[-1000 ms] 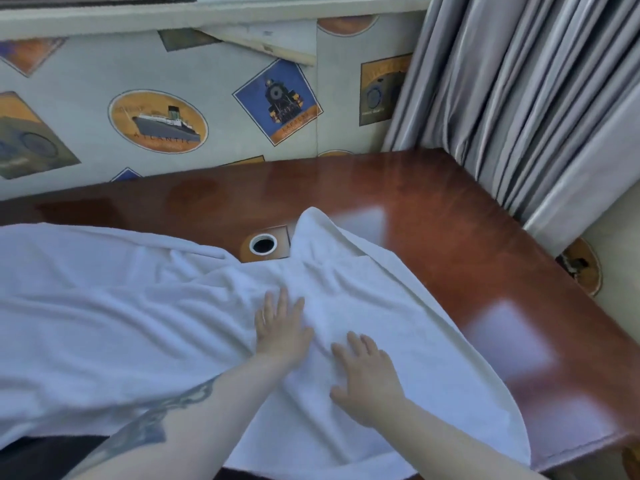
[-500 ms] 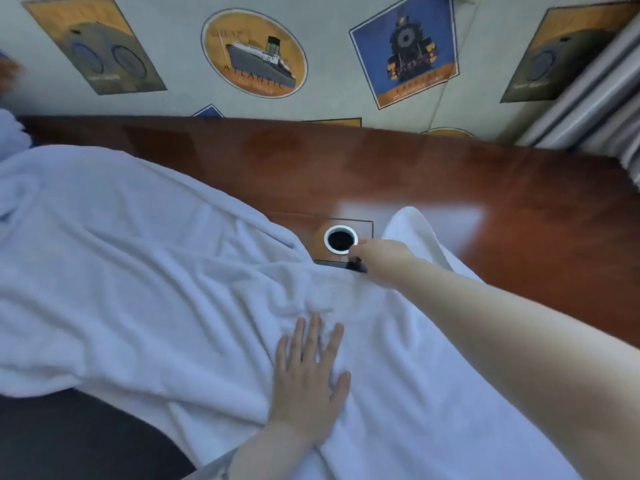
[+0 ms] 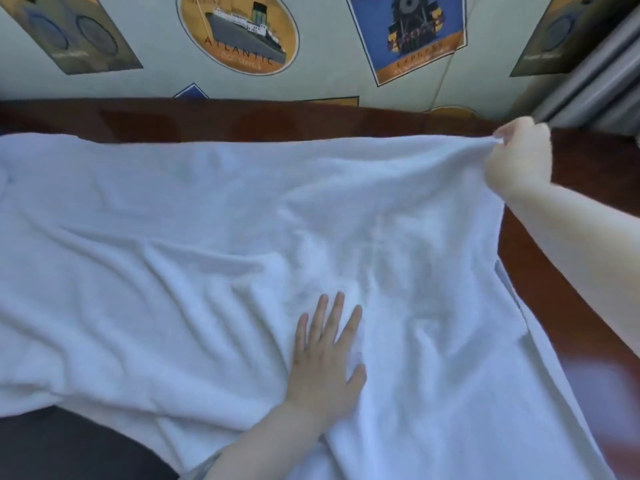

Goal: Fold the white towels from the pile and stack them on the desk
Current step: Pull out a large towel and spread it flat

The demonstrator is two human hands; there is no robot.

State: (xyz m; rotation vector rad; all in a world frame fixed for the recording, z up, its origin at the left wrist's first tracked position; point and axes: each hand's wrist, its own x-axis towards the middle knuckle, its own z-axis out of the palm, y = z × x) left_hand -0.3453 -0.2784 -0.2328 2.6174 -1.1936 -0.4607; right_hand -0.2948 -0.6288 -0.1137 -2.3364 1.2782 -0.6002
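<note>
1. The white towel (image 3: 207, 244) is spread wide across the desk (image 3: 554, 271), rumpled with long soft creases, its near edge hanging off the front toward the person.
2. Right hand (image 3: 519, 161) is up at the far right corner, fingers curled and pinching that corner, lifting it just off the wood (the cloth pulls taut toward the grip).
3. Left hand (image 3: 325, 355) lies flat on the towel's middle, fingers straight and spread, pressing it down.
4. The two hands are well apart now. Half a second ago the right hand was at the bunched far edge by the round grommet hole; the towel now covers that hole and its far edge runs nearly straight.
5. Behind the desk: wallpaper (image 3: 138, 84) with a ship emblem (image 3: 239, 32) and a locomotive poster (image 3: 408, 36), grey curtain (image 3: 602, 81) at far right.
</note>
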